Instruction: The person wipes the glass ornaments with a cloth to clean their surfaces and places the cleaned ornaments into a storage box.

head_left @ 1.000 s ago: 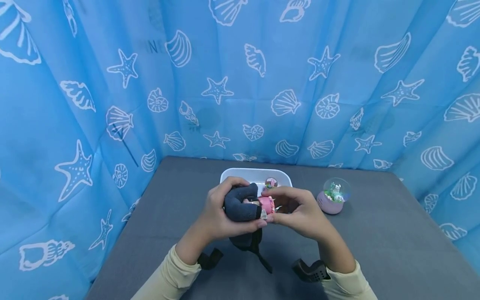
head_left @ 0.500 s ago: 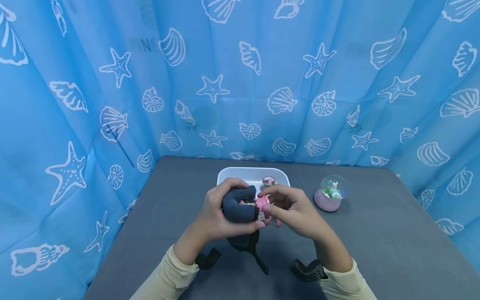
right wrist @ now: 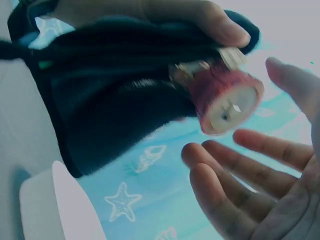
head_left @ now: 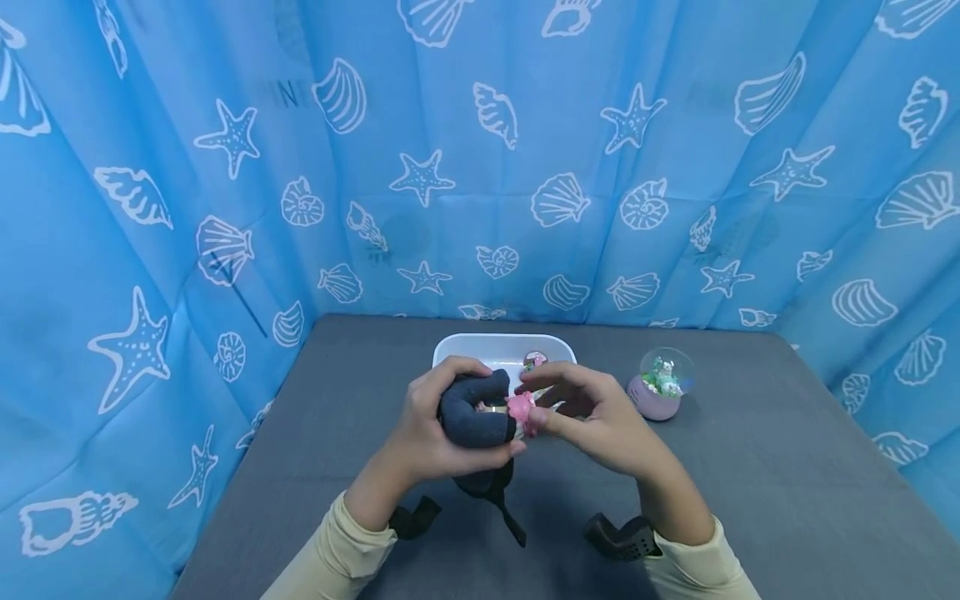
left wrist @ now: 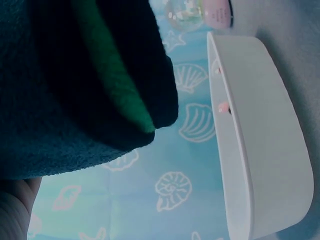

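Observation:
My left hand (head_left: 431,425) grips a thick, dark blue plush piece (head_left: 474,427), bent into a U, with black edging and a green strip inside. Out of its opening sticks a small pink figurine (head_left: 519,408) with a round, pale-bottomed base, best seen in the right wrist view. There the left thumb (right wrist: 230,31) lies along the plush beside a small white tag (right wrist: 232,57). Facing the base is my right hand (head_left: 603,421), its thumb and fingers spread apart around it. Below the plush hangs a black strap (head_left: 510,517).
Behind the hands stands a white tray (head_left: 480,337) with a small pink-and-white ornament (head_left: 535,360) in it. A snow globe (head_left: 656,402) on a lilac base stands on the grey table to the right. A blue shell-print curtain (head_left: 465,242) encloses the table.
The right fingers have gone from touching the figurine to spreading apart around its base. The figurine has turned slightly. The left hand keeps its grip on the plush piece.

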Tool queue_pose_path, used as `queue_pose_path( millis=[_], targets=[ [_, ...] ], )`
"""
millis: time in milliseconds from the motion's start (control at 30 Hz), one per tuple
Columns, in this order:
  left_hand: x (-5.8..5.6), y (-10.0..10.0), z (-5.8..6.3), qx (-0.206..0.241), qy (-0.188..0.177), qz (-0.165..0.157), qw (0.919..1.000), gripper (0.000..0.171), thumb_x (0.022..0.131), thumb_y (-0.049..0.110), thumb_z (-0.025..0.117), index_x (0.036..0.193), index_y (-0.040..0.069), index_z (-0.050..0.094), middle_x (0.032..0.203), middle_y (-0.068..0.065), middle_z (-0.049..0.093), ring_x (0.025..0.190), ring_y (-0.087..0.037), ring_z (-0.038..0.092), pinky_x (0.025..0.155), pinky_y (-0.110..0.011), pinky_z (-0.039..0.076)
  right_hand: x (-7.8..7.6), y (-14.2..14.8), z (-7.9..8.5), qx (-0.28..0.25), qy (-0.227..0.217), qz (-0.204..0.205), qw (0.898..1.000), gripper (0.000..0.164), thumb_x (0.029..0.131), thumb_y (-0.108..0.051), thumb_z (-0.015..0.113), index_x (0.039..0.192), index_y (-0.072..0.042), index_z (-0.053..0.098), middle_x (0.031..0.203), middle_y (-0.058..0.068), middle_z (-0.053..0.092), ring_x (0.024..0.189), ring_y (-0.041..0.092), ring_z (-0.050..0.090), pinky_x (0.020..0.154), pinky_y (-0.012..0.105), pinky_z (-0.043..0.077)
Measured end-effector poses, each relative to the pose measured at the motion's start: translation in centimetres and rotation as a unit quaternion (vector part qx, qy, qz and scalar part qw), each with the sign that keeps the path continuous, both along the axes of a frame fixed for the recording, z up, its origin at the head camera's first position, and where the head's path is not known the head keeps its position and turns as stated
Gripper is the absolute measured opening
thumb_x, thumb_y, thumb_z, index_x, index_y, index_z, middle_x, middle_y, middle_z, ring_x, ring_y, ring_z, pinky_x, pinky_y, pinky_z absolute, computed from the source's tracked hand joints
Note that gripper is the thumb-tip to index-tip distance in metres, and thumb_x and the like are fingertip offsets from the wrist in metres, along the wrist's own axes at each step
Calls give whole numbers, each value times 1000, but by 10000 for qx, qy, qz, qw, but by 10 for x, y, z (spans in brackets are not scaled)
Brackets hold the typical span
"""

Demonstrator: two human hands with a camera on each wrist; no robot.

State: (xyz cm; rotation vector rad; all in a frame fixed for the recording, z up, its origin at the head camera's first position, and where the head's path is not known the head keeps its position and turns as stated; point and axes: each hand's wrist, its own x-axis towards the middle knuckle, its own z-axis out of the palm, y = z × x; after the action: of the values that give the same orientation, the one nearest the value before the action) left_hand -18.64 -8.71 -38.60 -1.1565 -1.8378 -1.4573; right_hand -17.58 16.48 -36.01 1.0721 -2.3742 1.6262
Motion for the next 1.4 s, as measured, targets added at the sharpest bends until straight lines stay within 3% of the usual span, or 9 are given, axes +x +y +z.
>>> queue_pose_path(
  millis=[67,267,633,1400],
  targets=[
    [0,0,1,115,34,-10,9999,67,76,36,95,125,6,61,109,-9,71,94,-18,72,82,-35,64,0,4,3,-20,258,6,9997,47,90,1,80,135,-7,68,128,11,72,105,19,75,83,35,65],
    [1,-1,4,175,18,117,9998,65,77,36,95,124,6,62,109,-9,70,93,-19,72,82,-36,64,4,9,10,-120,858,263,9959,65,74,6,92,133,-5,67,135,12,70,119,20,71,92,33,63],
    [7,-1,6,43,-294,6,9996,66,78,35,95,128,9,61,112,-8,71,96,-18,73,83,-36,64,6,5,9,-245,1234,607,9902,60,76,11,89,130,-3,68,128,12,70,116,16,69,91,33,64],
    [7,-1,6,-70,-245,115,9996,66,79,42,94,127,11,62,111,-7,72,96,-17,74,84,-35,63,3,3,2,-148,531,150,9984,45,83,7,84,124,-6,72,110,6,76,93,17,75,83,35,65]
  ],
)
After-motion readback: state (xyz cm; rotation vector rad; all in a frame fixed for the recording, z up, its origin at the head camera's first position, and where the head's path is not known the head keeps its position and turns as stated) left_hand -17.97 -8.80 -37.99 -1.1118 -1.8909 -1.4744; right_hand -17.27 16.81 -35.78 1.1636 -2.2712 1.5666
